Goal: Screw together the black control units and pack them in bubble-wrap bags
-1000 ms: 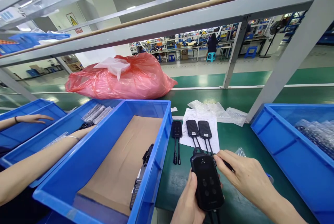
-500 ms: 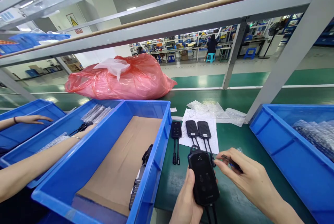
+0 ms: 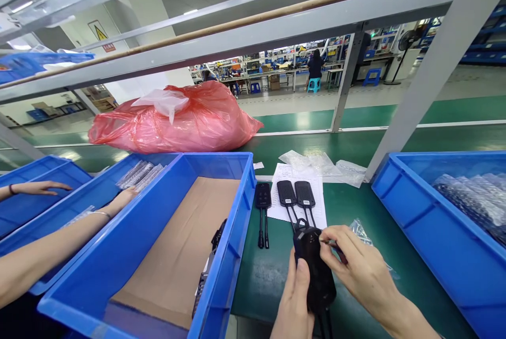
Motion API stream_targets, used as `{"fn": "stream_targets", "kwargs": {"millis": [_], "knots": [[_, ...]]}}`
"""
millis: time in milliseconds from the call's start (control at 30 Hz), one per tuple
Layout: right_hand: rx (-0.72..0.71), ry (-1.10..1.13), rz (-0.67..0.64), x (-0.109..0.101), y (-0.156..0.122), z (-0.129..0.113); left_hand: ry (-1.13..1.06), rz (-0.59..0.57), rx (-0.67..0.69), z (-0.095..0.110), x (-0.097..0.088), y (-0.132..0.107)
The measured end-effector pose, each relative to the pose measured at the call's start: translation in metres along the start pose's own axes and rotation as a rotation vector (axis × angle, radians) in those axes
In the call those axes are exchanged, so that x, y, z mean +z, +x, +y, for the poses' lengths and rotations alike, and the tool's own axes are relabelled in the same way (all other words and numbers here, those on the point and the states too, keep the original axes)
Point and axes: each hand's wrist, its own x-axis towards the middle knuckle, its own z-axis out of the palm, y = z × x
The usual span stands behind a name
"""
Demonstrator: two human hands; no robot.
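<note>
My left hand (image 3: 296,297) is closed around a black handheld electronic unit (image 3: 316,270) with a loop at its top and two cables at its lower end. In my right hand (image 3: 359,265) a slim dark tool (image 3: 337,247) is pinched; its exact kind is hard to make out. The tool's tip is at the upper right of the unit's front face. Beyond my hands, a similar black unit (image 3: 263,196) lies on the green table, its two short cables toward me. Two ribbed black units (image 3: 295,194) rest on a printed paper sheet (image 3: 319,216).
A blue bin (image 3: 247,212) lined with cardboard (image 3: 177,244) stands left, holding some black units. Another blue bin (image 3: 427,223) with bubble-wrapped items is at right. Bubble wrap (image 3: 350,172) and a clear bag (image 3: 360,231) lie about. A co-worker's arms (image 3: 79,231) reach over bins at far left.
My right hand has moved left, bringing the tool onto the unit's face. The unit has turned slightly in my left hand. At far left, the co-worker's hand has shifted off a black item.
</note>
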Motion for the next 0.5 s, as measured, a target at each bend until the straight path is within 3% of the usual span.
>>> {"fn": "stream_targets", "kwargs": {"millis": [67,133,200,267,333,367,433,500], "knots": [[-0.003,0.131,-0.033,-0.003,-0.002,-0.004,-0.078,-0.021,-0.025,0.000,0.001,0.005],[0.127,0.379,-0.097,-0.012,-0.007,-0.005,-0.106,-0.029,-0.082,0.003,0.001,0.013],[0.387,0.692,-0.086,-0.025,-0.015,0.003,-0.107,0.038,-0.134,0.012,0.000,0.023],[0.707,0.881,0.041,-0.035,-0.028,0.024,-0.121,0.157,-0.123,0.023,-0.002,0.033],[0.936,0.718,0.075,-0.037,-0.045,0.054,-0.129,0.240,-0.050,0.033,-0.004,0.042],[0.980,0.523,0.001,-0.034,-0.055,0.069,-0.117,0.260,-0.023,0.037,-0.005,0.047],[0.984,0.184,-0.167,-0.022,-0.072,0.094,-0.075,0.245,-0.013,0.038,-0.002,0.054],[0.982,0.019,-0.189,-0.010,-0.083,0.103,-0.039,0.188,-0.037,0.031,0.006,0.061]]}}
